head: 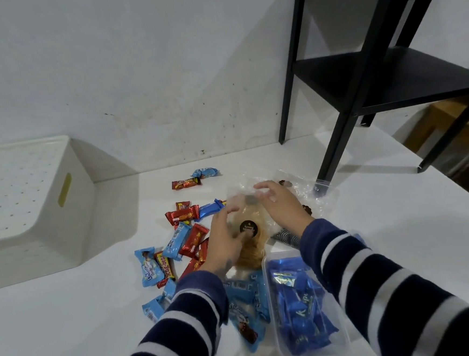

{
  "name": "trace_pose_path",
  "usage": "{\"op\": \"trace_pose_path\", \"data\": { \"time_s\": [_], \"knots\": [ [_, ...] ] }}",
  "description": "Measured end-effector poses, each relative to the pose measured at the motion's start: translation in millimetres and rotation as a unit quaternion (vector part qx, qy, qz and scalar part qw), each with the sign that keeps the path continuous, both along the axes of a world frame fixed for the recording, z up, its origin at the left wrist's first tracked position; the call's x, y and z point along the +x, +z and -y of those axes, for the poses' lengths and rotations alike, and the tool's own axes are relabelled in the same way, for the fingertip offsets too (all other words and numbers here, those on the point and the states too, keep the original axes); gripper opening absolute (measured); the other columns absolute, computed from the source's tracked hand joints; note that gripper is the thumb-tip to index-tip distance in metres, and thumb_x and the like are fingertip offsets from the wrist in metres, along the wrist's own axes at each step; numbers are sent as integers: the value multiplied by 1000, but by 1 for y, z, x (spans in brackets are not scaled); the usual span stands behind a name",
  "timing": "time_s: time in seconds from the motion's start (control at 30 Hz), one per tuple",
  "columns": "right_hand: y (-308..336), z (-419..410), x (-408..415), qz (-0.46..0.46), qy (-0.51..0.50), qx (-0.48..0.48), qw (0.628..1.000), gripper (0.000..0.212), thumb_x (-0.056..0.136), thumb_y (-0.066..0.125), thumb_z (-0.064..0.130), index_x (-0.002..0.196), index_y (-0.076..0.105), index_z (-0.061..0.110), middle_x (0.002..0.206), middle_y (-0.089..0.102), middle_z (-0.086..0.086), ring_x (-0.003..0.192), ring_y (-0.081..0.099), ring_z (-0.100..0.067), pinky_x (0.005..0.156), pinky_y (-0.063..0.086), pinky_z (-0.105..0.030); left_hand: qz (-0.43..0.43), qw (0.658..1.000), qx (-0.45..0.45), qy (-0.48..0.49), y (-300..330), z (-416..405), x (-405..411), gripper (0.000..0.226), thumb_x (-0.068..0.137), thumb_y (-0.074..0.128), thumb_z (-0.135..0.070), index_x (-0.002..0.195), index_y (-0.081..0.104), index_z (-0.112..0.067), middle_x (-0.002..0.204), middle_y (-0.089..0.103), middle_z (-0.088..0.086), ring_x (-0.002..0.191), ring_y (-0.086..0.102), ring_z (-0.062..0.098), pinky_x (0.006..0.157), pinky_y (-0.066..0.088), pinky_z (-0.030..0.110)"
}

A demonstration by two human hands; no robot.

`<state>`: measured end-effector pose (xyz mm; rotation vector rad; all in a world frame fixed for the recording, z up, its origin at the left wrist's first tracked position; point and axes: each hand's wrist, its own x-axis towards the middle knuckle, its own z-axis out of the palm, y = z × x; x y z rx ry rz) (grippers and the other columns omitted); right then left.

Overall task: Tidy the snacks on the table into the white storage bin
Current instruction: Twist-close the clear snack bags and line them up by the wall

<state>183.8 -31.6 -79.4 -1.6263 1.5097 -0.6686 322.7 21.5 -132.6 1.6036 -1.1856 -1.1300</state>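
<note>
A clear bag of pale chips (pixel 253 241) with a round black label lies in the middle of the white table (pixel 71 331). My left hand (pixel 225 241) grips its left side. My right hand (pixel 280 202) holds the crinkled top of the same bag. Several red and blue wrapped snack bars (pixel 187 237) lie scattered to the left of my hands. A clear tub of blue-wrapped snacks (pixel 302 304) sits near me on the right. The white storage bin (pixel 28 205) stands at the far left, its handle slot facing me.
A black metal shelf unit (pixel 374 82) stands on the table's back right, one leg close behind the bag. Two snack bars (pixel 194 178) lie apart near the wall. Another clear bag with dark pieces (pixel 305 197) lies behind my right hand. The table's right edge runs diagonally.
</note>
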Motion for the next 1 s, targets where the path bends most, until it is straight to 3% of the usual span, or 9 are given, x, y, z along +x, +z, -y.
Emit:
{"op": "trace_pose_path", "data": {
  "time_s": [0.07, 0.13, 0.23, 0.3, 0.4, 0.5, 0.6, 0.77, 1.0],
  "knots": [
    [-14, -8, -3, 15, 0, 26, 1000, 51, 93, 56, 26, 139, 37, 40, 148, 27, -5, 132, 39, -24, 98, 40, -27, 34, 999, 16, -10, -16, -4, 6, 62, 79, 69, 0, 115, 44, -44, 137, 42, -7, 124, 48, 18, 103, 46, 42],
    [-24, -19, -3, 5, 21, 59, 998, 70, 91, 58, 9, 144, 27, 44, 156, 12, -6, 132, 40, -29, 83, 51, -13, 43, 999, 5, 6, -24, -6, 8, 66, 77, 70, 0, 117, 45, -46, 138, 41, -7, 125, 49, 20, 103, 46, 45],
    [-32, -29, 3, -20, 59, 81, 995, 74, 91, 51, -5, 147, 27, 37, 153, 34, -9, 102, 62, -20, 76, 56, -22, 46, 999, -6, 18, -27, -5, 9, 66, 78, 69, 1, 117, 46, -47, 137, 41, -10, 124, 49, 20, 102, 47, 45],
    [-33, -30, 8, -20, 52, 71, 996, 73, 91, 47, -8, 146, 31, 36, 152, 37, -3, 79, 60, -9, 62, 53, -17, 40, 999, -17, 9, -26, -5, 12, 67, 79, 68, 1, 119, 45, -48, 132, 41, -15, 123, 50, 17, 100, 49, 43],
    [-26, -22, 15, -33, 59, 49, 996, 79, 87, 49, -12, 145, 32, 38, 154, 30, 1, 103, 61, -18, 60, 50, -18, 7, 998, -55, 0, -16, -8, 24, 70, 80, 69, -1, 132, 40, -37, 128, 40, -18, 120, 51, 12, 99, 50, 38],
    [-9, -7, 30, -93, 95, -1, 991, 80, 86, 52, -11, 146, 30, 37, 139, 43, -5, 94, 51, -11, 76, 45, -21, 1, 995, -97, 17, 2, -10, 46, 66, 85, 69, -24, 139, 31, -33, 130, 44, -17, 116, 51, 3, 93, 48, 25],
    [8, 14, 55, -105, 113, -44, 987, 72, 90, 49, -5, 147, 30, 36, 116, 46, -1, 88, 47, -14, 80, 40, -22, 130, 981, -125, 68, -2, -7, 92, 55, 93, 52, -39, 142, 32, -24, 138, 43, -10, 124, 44, 4, 103, 38, 25],
    [18, 54, 119, -82, 152, -72, 982, 71, 90, 49, -5, 147, 30, 33, 114, 44, -1, 88, 48, -14, 79, 40, -21, 388, 915, 86, 68, -29, 10, 185, 54, 98, 35, -45, 146, 29, -22, 158, 16, 2, 146, 13, 23, 116, 19, 49],
    [-3, 96, 221, -24, 174, -88, 981, 69, 92, 47, -6, 146, 32, 34, 108, 43, 2, 73, 44, -5, 82, 47, -23, 426, 863, 260, -77, -56, 32, 220, 91, 86, 36, -70, 149, -16, -30, 153, -34, -1, 140, -31, 28, 110, -11, 63]
  ]
}}
